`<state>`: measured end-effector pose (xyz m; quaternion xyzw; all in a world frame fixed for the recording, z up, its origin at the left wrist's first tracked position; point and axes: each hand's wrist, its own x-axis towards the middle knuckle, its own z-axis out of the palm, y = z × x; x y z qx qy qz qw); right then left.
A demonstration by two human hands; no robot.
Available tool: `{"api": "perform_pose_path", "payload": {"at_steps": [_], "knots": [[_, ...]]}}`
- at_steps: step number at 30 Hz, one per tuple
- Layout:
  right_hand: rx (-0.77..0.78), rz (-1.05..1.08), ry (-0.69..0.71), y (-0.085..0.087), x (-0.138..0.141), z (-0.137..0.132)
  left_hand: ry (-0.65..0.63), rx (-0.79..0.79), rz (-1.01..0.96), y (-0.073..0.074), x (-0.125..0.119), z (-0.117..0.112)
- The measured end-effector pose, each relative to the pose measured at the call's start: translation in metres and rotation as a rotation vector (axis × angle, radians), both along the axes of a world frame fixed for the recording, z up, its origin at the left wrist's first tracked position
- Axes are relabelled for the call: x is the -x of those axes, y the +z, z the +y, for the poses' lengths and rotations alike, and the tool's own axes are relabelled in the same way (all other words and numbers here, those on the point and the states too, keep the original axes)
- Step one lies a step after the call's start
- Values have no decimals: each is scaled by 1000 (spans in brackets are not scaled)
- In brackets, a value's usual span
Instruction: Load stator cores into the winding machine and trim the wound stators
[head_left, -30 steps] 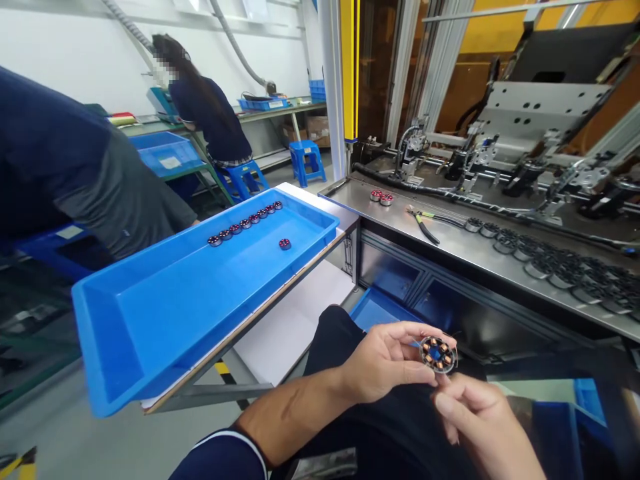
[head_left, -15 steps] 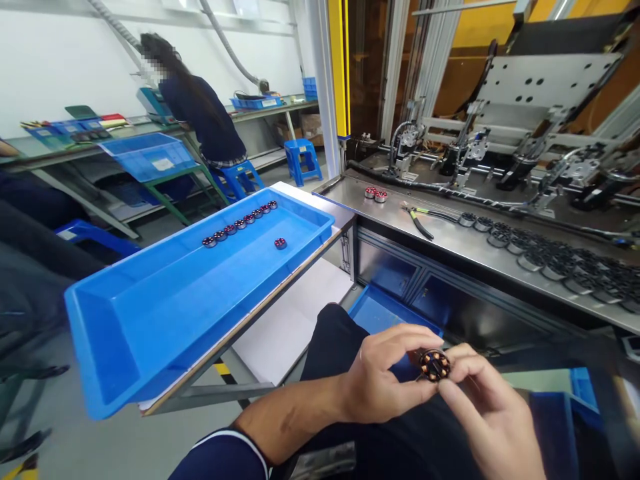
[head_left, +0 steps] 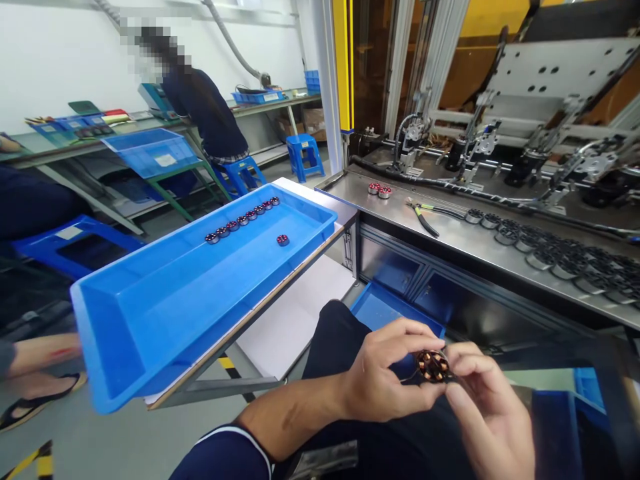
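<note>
A small round motor stator (head_left: 433, 366) with copper windings is held above my lap, its wound face turned up towards me. My left hand (head_left: 393, 373) curves round its left side, thumb below and fingers above. On the opposite side, my right hand (head_left: 487, 400) pinches the rim between thumb and fingers. Thin wire ends stick out near the stator on the left. The fingers hide part of its edge.
To the left, a blue tray (head_left: 165, 333) holds a row of small motor parts (head_left: 243, 221) and a single one (head_left: 283, 240). Pliers (head_left: 425, 220), two red-topped parts (head_left: 379, 191) and many black rotors (head_left: 565, 257) lie on the metal bench. A co-worker (head_left: 207, 113) sits behind.
The stator has turned slightly between my fingers, and both hands stay on it. The view has shifted a little. At the far left, another person's leg and sandal now show.
</note>
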<state>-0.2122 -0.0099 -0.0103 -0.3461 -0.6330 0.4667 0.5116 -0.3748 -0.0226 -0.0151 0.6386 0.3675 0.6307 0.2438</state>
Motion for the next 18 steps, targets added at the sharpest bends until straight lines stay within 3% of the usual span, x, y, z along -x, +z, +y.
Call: {"api": "perform_pose_path", "payload": {"at_steps": [3,8,12,15,18], "knots": [[119,61,28,-1,4,-1,48,-65,49,0,0,0],[289,164,-23,-19,11,-4,25,14,-46,-4,3,1],[140,143,-56,-21,7,-2,50,0,15,-2,6,1],[-69,92,-72,-10,5,2,63,-43,90,2,6,0],[-149,-33,-131,-1,7,5,56,-49,100,3,5,0]]}}
